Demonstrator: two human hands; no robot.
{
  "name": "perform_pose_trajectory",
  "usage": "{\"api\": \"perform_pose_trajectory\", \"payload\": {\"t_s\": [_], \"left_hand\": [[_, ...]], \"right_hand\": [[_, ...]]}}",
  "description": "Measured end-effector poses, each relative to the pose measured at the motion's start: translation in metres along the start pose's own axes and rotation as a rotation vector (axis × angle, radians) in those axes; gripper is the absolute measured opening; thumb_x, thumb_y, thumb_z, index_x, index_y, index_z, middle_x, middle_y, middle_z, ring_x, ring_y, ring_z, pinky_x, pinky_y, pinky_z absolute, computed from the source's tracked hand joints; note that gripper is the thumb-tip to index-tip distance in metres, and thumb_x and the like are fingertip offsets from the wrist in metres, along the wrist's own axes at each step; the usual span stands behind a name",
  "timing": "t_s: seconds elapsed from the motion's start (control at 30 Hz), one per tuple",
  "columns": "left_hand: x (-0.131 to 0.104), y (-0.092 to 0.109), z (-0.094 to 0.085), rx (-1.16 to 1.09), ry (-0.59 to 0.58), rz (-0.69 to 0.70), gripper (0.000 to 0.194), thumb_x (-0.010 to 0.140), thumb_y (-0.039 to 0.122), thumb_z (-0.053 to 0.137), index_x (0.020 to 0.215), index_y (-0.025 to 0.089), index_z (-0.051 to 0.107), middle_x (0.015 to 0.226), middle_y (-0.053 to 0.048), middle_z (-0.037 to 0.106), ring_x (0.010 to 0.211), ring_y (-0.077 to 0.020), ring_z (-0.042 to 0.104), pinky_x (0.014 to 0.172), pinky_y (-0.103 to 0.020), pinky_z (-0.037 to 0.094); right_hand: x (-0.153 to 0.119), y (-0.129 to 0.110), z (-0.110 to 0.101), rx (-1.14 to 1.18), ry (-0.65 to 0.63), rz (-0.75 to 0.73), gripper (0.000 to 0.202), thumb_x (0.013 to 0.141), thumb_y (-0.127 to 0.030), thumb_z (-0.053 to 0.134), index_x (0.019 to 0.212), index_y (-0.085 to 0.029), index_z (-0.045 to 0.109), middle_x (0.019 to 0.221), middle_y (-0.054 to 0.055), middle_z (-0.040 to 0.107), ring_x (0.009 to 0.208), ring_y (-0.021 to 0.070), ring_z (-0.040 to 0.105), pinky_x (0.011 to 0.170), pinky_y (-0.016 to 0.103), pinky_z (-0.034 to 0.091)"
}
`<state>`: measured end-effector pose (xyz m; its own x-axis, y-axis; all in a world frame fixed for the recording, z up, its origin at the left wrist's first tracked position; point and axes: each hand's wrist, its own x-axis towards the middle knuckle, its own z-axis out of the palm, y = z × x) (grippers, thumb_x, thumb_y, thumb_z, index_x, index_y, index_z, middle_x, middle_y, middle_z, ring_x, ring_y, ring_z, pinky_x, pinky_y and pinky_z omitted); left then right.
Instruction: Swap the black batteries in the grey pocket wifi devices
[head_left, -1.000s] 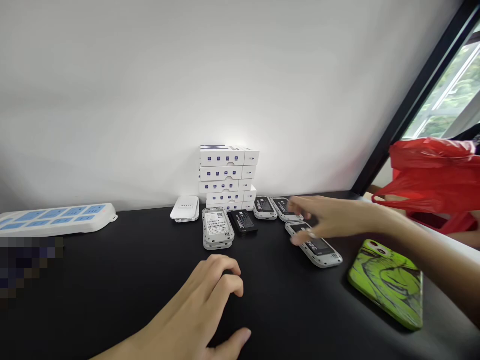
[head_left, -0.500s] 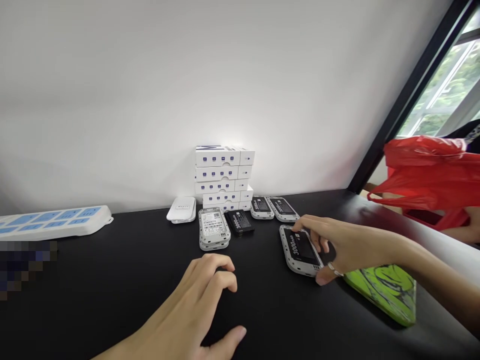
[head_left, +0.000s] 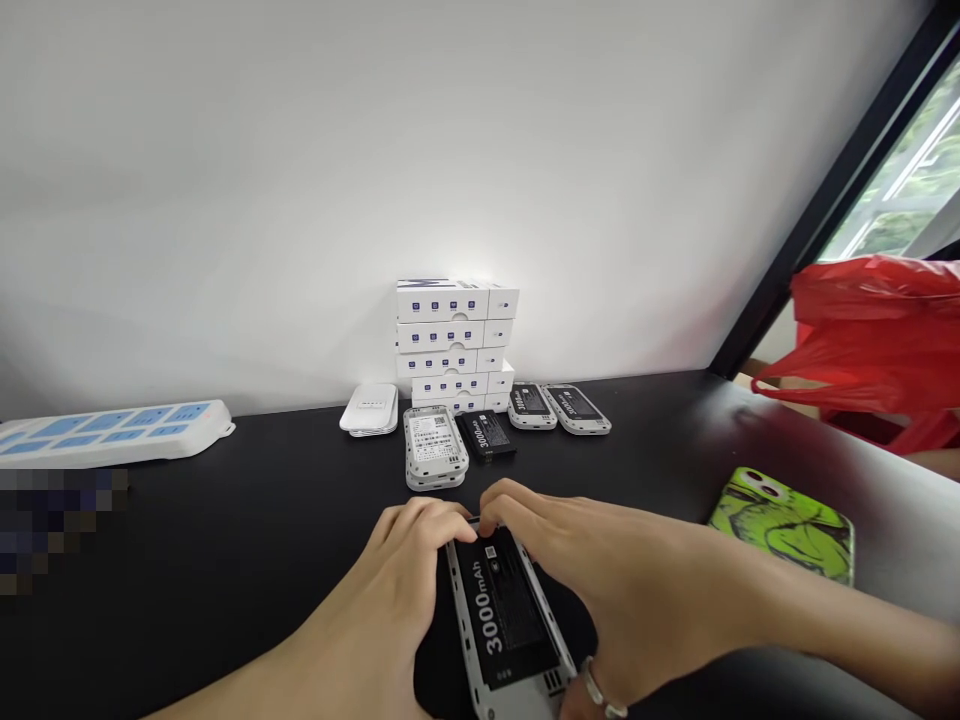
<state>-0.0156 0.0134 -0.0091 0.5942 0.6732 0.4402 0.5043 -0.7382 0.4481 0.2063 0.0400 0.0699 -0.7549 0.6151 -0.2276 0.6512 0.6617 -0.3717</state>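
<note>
A white pocket Wi-Fi router (head_left: 469, 630), its back cover off, lies low in the middle of the head view. In its bay sits a black battery (head_left: 517, 600) marked 3000mAh. My right hand (head_left: 600, 580) grips the router along its right side, fingers at the far end and thumb near the close end. Against its far left corner rest the curled fingers of my left hand (head_left: 397, 580); that thumb is hidden. Just beyond stand stacked routers (head_left: 435, 445) without batteries, beside some loose black batteries (head_left: 487, 435).
White boxes (head_left: 442, 335) are stacked against the wall, with white covers (head_left: 369, 408) to their left. Two battery-fitted routers (head_left: 532, 405) lie to their right. A power strip (head_left: 120, 435) is far left, a green phone case (head_left: 787, 525) right, and a red bag (head_left: 877, 330) beyond.
My right hand has brought the router with its battery from the right to the middle, in front of me. My left hand has closed in on its far end.
</note>
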Motion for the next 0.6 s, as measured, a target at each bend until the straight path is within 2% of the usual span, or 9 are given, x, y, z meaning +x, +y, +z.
{"api": "perform_pose_trajectory", "payload": {"t_s": [0.1,0.23,0.33,0.4,0.47,0.53,0.6], "left_hand": [[0.001,-0.001,0.001,-0.005,0.015,-0.028,0.098,0.050,0.034,0.088,0.126,0.029,0.028,0.123,-0.011,0.050,0.105,-0.0348,0.056,0.081,-0.050,0.056],[0.001,0.002,0.001,0.012,0.036,-0.038,0.095,0.048,0.033,0.087,0.123,0.028,0.029,0.123,-0.011,0.050,0.106,-0.0365,0.056,0.082,-0.052,0.055],[0.001,0.005,-0.001,0.021,0.044,-0.059,0.090,0.049,0.036,0.087,0.120,0.027,0.031,0.124,-0.012,0.048,0.109,-0.0381,0.054,0.083,-0.053,0.054],[0.002,0.009,-0.004,0.022,0.032,-0.116,0.088,0.051,0.035,0.087,0.117,0.027,0.030,0.123,-0.012,0.048,0.111,-0.0384,0.053,0.085,-0.054,0.054],[0.003,0.013,-0.008,0.023,0.003,-0.167,0.087,0.052,0.030,0.086,0.117,0.027,0.028,0.121,-0.010,0.047,0.111,-0.0372,0.054,0.087,-0.056,0.054],[0.003,0.016,-0.010,0.032,-0.025,-0.188,0.089,0.053,0.028,0.086,0.118,0.028,0.025,0.120,-0.009,0.047,0.110,-0.0364,0.054,0.088,-0.057,0.054],[0.003,0.017,-0.010,0.034,-0.034,-0.196,0.092,0.053,0.027,0.085,0.121,0.029,0.023,0.120,-0.009,0.046,0.110,-0.0365,0.055,0.087,-0.057,0.054]], "right_hand": [[0.009,0.003,-0.003,0.031,-0.022,0.009,0.064,0.049,-0.036,0.085,0.098,-0.018,0.048,0.104,0.003,0.048,0.089,0.0216,0.054,0.079,0.034,0.049],[0.026,0.004,-0.002,0.057,-0.057,-0.002,0.073,0.036,-0.035,0.089,0.086,-0.021,0.038,0.103,0.002,0.042,0.098,0.0234,0.047,0.089,0.039,0.044],[0.030,0.000,-0.002,0.036,-0.031,0.036,0.079,0.030,-0.028,0.089,0.084,-0.022,0.032,0.104,0.002,0.042,0.098,0.0244,0.047,0.088,0.040,0.044],[0.024,-0.003,-0.004,0.021,0.046,0.053,0.073,0.038,-0.025,0.088,0.086,-0.022,0.032,0.104,0.003,0.045,0.097,0.0248,0.049,0.084,0.037,0.045],[0.014,-0.004,-0.009,0.072,0.079,0.080,0.056,0.056,-0.020,0.080,0.089,-0.023,0.035,0.099,0.002,0.051,0.088,0.0211,0.054,0.073,0.031,0.046],[0.007,-0.002,-0.013,0.212,0.044,0.096,0.042,0.070,-0.011,0.067,0.098,-0.025,0.039,0.087,-0.002,0.058,0.076,0.0165,0.058,0.062,0.025,0.043],[0.006,0.003,-0.017,0.395,-0.010,0.062,0.045,0.074,-0.007,0.062,0.107,-0.027,0.039,0.079,-0.005,0.061,0.072,0.0147,0.060,0.058,0.023,0.043]]}}
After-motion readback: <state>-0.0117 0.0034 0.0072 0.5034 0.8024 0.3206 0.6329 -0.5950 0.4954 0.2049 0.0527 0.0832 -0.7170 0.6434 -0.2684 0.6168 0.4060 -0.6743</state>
